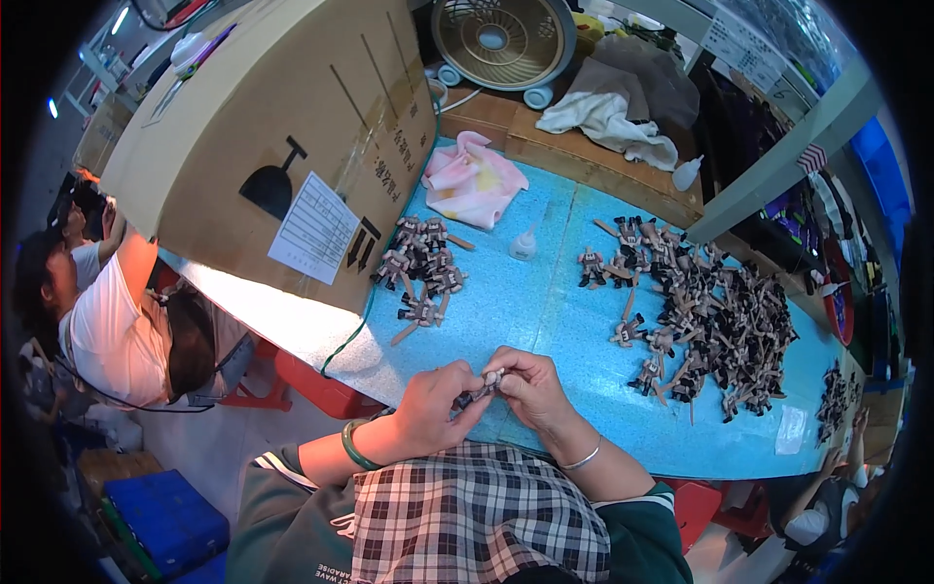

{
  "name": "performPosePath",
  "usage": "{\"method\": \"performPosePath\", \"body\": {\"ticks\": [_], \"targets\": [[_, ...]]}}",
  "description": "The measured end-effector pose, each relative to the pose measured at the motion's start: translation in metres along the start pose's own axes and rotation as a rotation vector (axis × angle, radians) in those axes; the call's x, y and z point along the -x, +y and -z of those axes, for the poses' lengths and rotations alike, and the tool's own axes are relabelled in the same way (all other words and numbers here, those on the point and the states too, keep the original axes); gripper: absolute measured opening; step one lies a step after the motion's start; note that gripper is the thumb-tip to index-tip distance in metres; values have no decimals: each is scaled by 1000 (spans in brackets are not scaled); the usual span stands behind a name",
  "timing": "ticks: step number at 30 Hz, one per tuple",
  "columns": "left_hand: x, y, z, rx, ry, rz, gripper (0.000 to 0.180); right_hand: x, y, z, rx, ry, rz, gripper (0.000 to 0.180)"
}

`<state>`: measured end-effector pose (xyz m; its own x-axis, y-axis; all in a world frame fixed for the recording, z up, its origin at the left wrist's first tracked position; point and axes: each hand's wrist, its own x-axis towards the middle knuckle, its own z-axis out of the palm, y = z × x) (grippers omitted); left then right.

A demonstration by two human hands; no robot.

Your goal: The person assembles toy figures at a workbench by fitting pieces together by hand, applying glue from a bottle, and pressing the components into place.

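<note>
Both hands meet at the near edge of the blue work surface (pixel 555 292). Between their fingertips is a small toy figure (pixel 480 390), beige and dark; most of it is covered by the fingers. My left hand (pixel 434 401) pinches it from one side, a green bangle on that wrist. My right hand (pixel 534 394) grips its other end with thumb and forefinger. Beyond the left hand lies a small group of similar toy figures (pixel 425 261) with brown strip-like parts. A much larger heap of them (pixel 722 326) spreads over the right side.
A large cardboard box (pixel 379 127) walls off the left. A pink cloth (pixel 474 182) and a small white squeeze bottle (pixel 523 244) stand further back. Behind are a fan (pixel 500 37) and white cloths (pixel 608 115). A metal post (pixel 783 156) rises at right. Other people sit at both sides.
</note>
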<state>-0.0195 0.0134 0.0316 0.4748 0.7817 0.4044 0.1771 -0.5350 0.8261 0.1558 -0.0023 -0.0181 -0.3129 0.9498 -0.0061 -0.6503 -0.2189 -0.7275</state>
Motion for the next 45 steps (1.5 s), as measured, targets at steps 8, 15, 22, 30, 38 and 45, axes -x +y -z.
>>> {"method": "performPosePath", "body": {"ticks": [8, 15, 22, 30, 38, 45], "targets": [[-1, -6, 3, -39, -34, -132, 28, 0, 0, 3, 72, -45, 70, 18], [-3, -9, 6, -34, -89, -122, 30, -1, 2, 6, 62, -55, 64, 16], [-3, -10, 8, -64, -95, -238, 34, -1, -6, 3, 140, -134, 112, 17], [-3, -10, 9, -97, -110, -313, 34, 0, -12, -1, 171, -152, 130, 18], [-6, -5, 10, -119, -124, -300, 36, 0, -11, -2, 133, -155, 113, 17], [-6, 0, 10, -83, -145, -134, 30, -2, 0, 2, -36, -90, 32, 13]]}}
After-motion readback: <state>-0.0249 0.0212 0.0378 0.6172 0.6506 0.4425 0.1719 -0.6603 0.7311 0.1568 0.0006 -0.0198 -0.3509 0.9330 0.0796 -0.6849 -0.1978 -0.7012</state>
